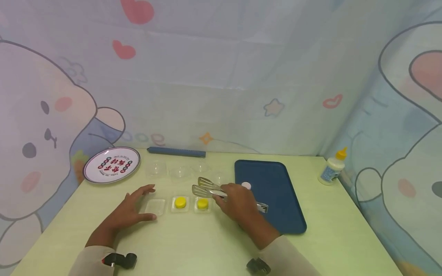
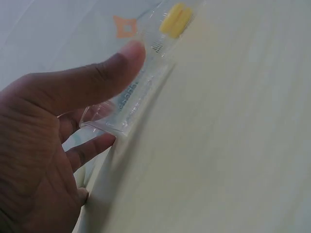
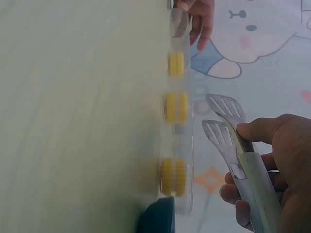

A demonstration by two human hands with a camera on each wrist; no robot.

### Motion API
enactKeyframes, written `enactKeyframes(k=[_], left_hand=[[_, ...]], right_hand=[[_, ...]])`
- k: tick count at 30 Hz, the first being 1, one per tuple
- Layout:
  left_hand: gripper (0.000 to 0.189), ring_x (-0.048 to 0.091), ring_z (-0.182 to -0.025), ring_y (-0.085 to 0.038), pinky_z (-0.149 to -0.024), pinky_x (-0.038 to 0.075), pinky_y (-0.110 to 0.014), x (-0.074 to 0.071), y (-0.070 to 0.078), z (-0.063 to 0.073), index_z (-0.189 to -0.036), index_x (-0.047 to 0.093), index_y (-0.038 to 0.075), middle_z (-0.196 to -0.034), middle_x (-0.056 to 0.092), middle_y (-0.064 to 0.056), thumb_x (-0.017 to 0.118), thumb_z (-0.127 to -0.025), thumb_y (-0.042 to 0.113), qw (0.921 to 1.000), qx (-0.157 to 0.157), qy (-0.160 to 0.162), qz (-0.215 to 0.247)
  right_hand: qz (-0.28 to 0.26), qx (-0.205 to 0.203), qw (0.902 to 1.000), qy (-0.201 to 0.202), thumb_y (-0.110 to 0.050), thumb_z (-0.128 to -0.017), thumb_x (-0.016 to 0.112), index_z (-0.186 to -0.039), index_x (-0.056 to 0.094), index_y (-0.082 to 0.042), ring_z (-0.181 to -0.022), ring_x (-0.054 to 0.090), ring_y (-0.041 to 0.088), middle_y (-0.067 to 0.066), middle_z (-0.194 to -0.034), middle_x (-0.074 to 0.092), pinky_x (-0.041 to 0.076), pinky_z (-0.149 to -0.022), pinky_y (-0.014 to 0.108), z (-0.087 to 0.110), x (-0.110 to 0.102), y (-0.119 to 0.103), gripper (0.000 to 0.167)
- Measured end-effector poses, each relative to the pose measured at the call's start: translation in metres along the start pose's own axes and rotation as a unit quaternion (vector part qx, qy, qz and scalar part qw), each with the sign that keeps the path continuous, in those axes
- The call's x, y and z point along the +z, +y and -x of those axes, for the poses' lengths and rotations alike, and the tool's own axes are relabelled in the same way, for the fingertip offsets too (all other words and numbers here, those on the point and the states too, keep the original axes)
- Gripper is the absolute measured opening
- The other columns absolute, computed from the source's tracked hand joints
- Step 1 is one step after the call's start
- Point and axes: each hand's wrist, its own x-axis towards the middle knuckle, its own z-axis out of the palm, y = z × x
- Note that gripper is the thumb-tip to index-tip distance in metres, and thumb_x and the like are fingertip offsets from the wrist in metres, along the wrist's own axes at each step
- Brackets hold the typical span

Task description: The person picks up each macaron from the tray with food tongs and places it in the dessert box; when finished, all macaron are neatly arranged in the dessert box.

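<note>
My right hand [image 1: 238, 201] grips metal tongs [image 3: 228, 128] with slotted ends, which stand a little apart with nothing between them. The tongs hover over the row of small clear plastic boxes at table level. Yellow macarons [image 1: 180, 202] sit singly in these boxes; the right wrist view shows three, the nearest one [image 3: 173, 176] hidden behind my right hand in the head view. At the row's left end, my left hand [image 1: 129, 210] spreads thumb and fingers around a clear box base [image 1: 156, 207] with no macaron in it. Its fingertips are right at the box's edge in the left wrist view.
Several clear domed lids [image 1: 156, 168] lie behind the row. A blue tray [image 1: 272, 172] on the right carries a white round piece [image 1: 246, 185]. A printed plate [image 1: 112, 165], a dark blue bar [image 1: 176, 152] and a yellow-capped glue bottle [image 1: 332, 168] stand around the table's edges.
</note>
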Motion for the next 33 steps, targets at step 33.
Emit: enactKeyframes(k=[33], left_hand=[[0.101, 0.038, -0.155, -0.057, -0.125, 0.002, -0.086, 0.004, -0.003, 0.002, -0.169, 0.03, 0.008, -0.16, 0.057, -0.024, 0.091, -0.09, 0.029, 0.9989, -0.032, 0.008, 0.032]], right_hand=[[0.036, 0.092, 0.9941, 0.045, -0.038, -0.093, 0.087, -0.117, 0.083, -0.008, -0.094, 0.081, 0.03, 0.011, -0.11, 0.084, 0.065, -0.074, 0.049, 0.047, -0.027, 0.095, 0.038]])
